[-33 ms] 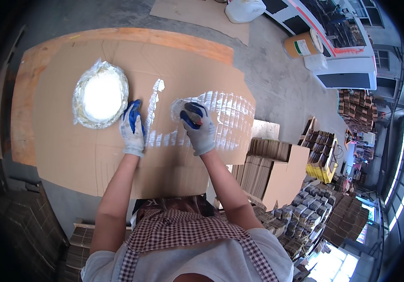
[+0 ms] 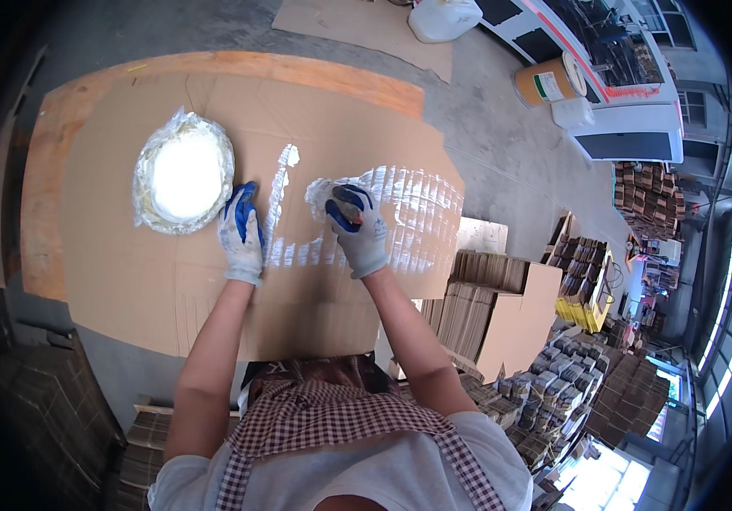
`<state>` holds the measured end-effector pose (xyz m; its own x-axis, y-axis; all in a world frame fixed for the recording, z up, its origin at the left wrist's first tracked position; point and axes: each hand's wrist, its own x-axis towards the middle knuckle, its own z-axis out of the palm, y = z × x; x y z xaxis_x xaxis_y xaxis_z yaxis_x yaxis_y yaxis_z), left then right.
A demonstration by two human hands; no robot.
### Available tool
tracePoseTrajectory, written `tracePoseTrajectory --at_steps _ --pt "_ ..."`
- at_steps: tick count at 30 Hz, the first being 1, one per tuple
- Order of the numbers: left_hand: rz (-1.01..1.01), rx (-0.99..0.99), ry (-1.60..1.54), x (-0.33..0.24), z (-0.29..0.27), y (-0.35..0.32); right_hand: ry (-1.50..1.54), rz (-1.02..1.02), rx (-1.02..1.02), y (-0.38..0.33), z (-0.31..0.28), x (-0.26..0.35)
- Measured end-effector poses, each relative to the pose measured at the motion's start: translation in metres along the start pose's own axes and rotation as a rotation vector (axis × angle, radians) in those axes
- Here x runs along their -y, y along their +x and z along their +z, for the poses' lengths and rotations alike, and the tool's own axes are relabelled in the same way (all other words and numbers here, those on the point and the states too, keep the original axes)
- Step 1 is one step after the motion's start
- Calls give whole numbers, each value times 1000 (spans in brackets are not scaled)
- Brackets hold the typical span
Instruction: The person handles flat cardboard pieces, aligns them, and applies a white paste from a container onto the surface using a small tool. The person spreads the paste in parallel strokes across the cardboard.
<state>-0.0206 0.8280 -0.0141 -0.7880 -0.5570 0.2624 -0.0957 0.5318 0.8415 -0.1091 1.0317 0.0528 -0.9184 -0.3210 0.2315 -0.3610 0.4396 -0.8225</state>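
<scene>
My right hand (image 2: pixel 358 228), in a white glove with blue-coated fingers, is closed around a dark, blocky tool (image 2: pixel 348 208) whose working end is mostly hidden. It is pressed to a flat sheet of brown cardboard (image 2: pixel 144 281), among white paste smears (image 2: pixel 414 204) laid in rows of strips. To its left runs a narrow streak of white paste (image 2: pixel 277 192). My left hand (image 2: pixel 241 232), gloved alike, lies on the cardboard with fingers stretched out, holding nothing. Just beyond its fingertips stands a round container (image 2: pixel 185 175) lined with clear plastic film, its white contents glaring.
Under the cardboard shows an orange-brown wooden board (image 2: pixel 315 71). Stacked folded cardboard (image 2: pixel 477 298) stands close on the right. Farther off are a brown drum (image 2: pixel 551 81), a white jug (image 2: pixel 444 19) and a white machine (image 2: pixel 630 128). Bundled cardboard (image 2: pixel 583 264) lies at right.
The white smear beside my right hand reaches very slightly farther left. My left hand has hardly moved.
</scene>
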Motion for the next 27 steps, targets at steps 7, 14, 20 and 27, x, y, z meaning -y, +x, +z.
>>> tracePoseTrajectory --at_steps 7,14,20,27 --pt "-21 -22 -35 1 -4 -2 -136 264 -299 -2 -55 -58" --pt "-1 -6 -23 -8 -3 2 -51 45 -164 33 19 -18" --pt "-47 -4 -65 -3 -2 0 -176 538 -420 23 -67 -97" --pt "-34 2 -62 -9 -1 2 -25 238 -342 32 -18 -60"
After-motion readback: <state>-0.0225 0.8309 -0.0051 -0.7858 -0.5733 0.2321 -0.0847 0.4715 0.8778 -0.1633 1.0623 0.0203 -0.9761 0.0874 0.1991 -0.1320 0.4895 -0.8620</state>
